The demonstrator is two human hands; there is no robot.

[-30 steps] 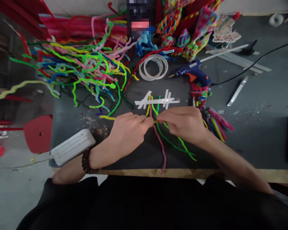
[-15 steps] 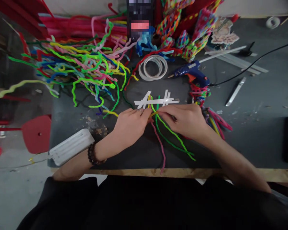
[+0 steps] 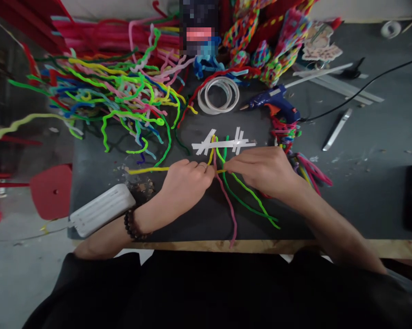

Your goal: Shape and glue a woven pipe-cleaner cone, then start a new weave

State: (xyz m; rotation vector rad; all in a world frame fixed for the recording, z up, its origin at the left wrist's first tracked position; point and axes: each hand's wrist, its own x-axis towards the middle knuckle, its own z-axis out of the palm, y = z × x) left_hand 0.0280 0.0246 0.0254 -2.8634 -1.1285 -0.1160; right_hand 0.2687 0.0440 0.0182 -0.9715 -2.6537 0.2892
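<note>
Now both hands meet at the middle of the table (image 3: 363,183); the left hand (image 3: 187,180) has its fingers pinched on a yellow stem (image 3: 147,170) that runs out toward nine o'clock; the right hand (image 3: 260,169) has its fingers closed on the same yellow stem just beside the left, at three o'clock of it. Pink stem (image 3: 228,208) and green stems (image 3: 250,203) trail from between the hands toward six and five o'clock, lying flat; their tops sit under white tape strips (image 3: 224,144) at twelve o'clock of the hands. A glue gun (image 3: 272,103) lies at one o'clock, tape rolls (image 3: 219,95) at twelve, a loose pile of stems (image 3: 116,100) at ten, a white box (image 3: 101,209) at eight.
</note>
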